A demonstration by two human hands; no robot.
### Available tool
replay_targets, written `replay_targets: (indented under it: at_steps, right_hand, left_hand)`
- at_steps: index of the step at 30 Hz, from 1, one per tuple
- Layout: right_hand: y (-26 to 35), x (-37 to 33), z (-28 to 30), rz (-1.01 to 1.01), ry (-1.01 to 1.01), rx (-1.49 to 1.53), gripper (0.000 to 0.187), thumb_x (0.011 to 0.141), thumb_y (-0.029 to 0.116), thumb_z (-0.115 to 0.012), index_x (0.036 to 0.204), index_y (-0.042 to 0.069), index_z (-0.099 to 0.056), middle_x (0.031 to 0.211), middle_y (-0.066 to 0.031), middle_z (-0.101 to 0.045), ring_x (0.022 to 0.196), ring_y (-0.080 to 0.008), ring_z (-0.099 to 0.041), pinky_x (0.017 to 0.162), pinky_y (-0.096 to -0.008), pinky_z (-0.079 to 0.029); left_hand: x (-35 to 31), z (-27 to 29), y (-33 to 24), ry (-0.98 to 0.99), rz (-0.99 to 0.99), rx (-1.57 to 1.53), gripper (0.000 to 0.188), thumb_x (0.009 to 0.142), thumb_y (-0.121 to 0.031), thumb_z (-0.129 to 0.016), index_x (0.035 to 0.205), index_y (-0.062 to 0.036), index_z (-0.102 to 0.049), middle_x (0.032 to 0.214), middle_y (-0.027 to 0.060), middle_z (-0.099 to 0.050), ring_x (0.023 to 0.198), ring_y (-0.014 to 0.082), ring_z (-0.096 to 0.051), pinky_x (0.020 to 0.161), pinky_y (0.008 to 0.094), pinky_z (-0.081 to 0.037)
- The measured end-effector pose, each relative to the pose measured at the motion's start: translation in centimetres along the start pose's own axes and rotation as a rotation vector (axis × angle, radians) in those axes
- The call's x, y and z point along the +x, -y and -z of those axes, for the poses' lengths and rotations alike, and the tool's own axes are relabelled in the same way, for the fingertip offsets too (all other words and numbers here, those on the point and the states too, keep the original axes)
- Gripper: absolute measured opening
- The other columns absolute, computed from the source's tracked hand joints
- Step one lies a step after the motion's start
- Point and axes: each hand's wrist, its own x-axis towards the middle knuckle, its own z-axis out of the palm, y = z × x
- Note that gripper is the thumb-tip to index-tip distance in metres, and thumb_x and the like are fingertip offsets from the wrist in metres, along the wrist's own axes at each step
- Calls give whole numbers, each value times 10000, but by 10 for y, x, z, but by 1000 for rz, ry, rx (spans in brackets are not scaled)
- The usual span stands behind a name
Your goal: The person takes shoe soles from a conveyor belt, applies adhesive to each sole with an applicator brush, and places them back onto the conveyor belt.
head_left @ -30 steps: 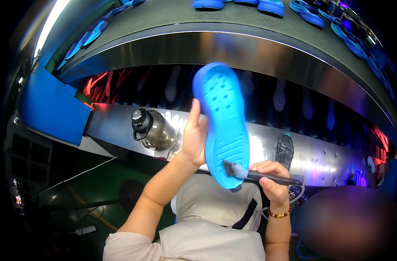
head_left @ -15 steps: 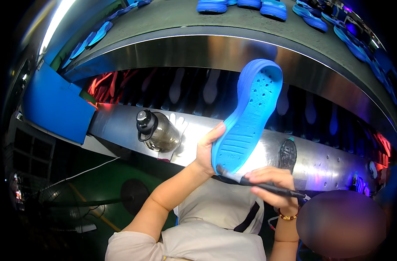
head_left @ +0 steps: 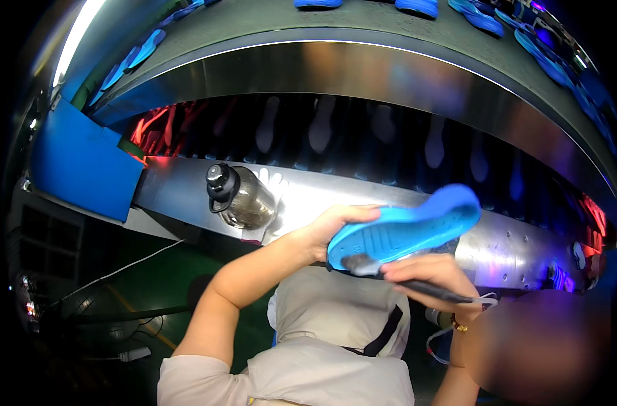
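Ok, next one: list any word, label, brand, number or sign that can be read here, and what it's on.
None can be read.
Blue sole: faint marks near the brush, too small and blurred to read.
Bottle: no legible text.

Blue sole (head_left: 404,233) | holed end swung rightward, lower | vs 0.5 s ago
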Motion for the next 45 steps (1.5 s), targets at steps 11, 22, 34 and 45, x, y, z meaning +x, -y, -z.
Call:
replay_targets:
  at_steps: [11, 22, 34, 45]
  right_hand:
    - [3, -9, 26, -126, 364, -184, 173, 730, 72, -630, 903, 55, -624, 913, -89, -643, 815, -249, -622, 691, -305, -491]
    - [-13, -11, 49, -237, 286, -196, 214, 702, 137, -669, 889, 37, -642, 833, -103, -650, 753, -225, -627, 631, -289, -482]
    - [-59, 0, 14, -389, -830, 21, 114, 769, 31, -607, 869, -14, -640, 685, -25, -588, 484, -50, -486, 423, -168, -371]
    - [-30, -30, -10, -152, -787, 688, 225, 785, 152, -600, 871, -54, -578, 880, -233, -610, 407, -97, -478, 365, -159, -374]
  left_hand:
    - [1, -13, 7, -25, 212, 396, 523, 848, -283, -521, 1256, 23, -402, 1229, 196, -448, 1081, 232, -498, 880, 308, -434]
    - [-11, 15, 10, -106, 106, 361, 597, 849, -311, -491, 1319, -2, -291, 1250, 200, -423, 1074, 269, -509, 864, 351, -456]
    - [-3, 35, 25, 1, -26, -335, 573, 833, -353, -462, 1289, -26, -346, 1256, 196, -429, 1114, 373, -454, 921, 608, -311]
    - [-104, -24, -68, -113, -888, -33, 594, 863, -368, -310, 1331, -6, -258, 1304, 204, -367, 1141, 391, -427, 918, 533, -377]
